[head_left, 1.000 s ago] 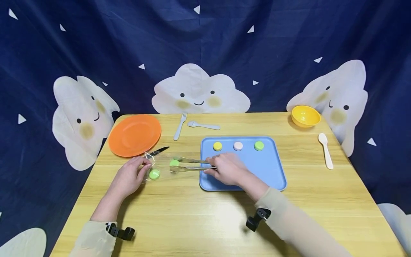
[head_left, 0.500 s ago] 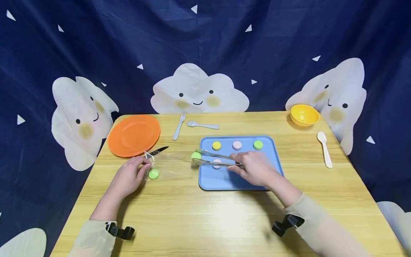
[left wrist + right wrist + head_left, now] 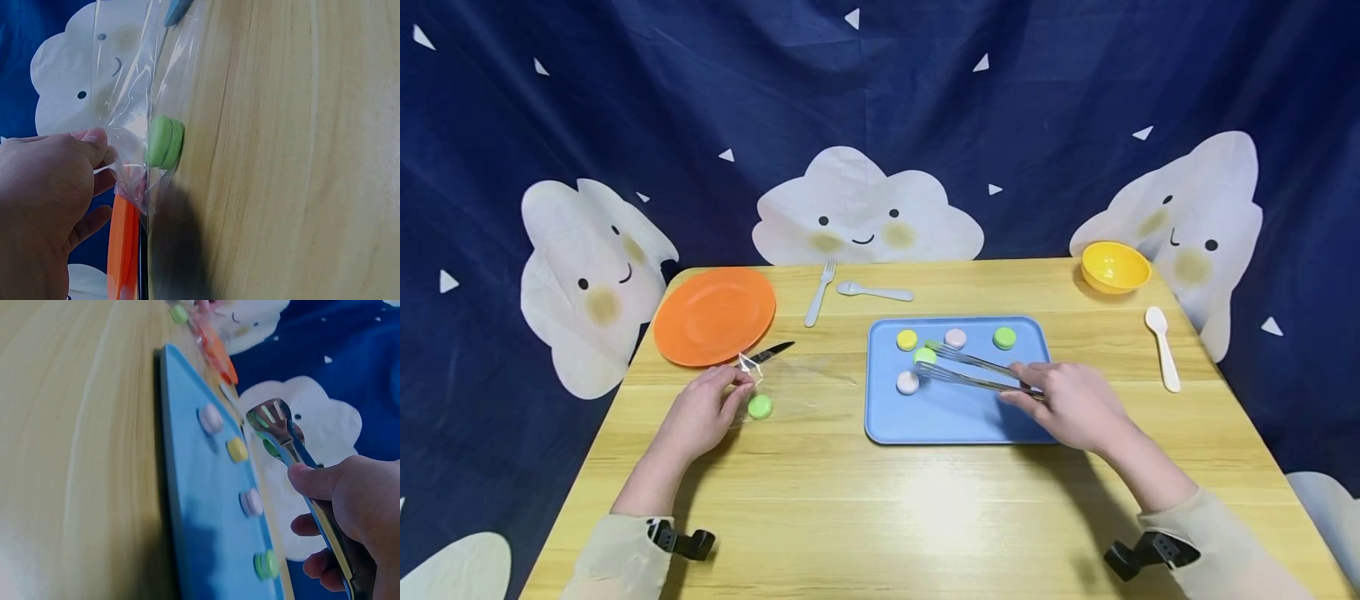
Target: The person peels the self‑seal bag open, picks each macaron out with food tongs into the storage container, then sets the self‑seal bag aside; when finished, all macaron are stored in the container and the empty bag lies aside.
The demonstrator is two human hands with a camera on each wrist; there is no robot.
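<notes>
My left hand pinches the mouth of a clear plastic bag lying over the left of the table. Inside the bag, close to these fingers, is a green macaron. Metal tongs are gripped in my right hand, pointing left over the blue tray. Between the slotted tips sits another green macaron, held above the tray in the right wrist view. Resting on the tray are a yellow macaron, a green macaron and two pale pink macarons.
An orange plate stands at the back left, with a black-bladed knife beside it. Behind the tray lie a grey fork and a grey spoon. A yellow bowl and white spoon are at the right.
My right hand has drawn the tongs rightward, out of the bag and over the tray, carrying the green macaron. My left hand has stayed at the bag.
</notes>
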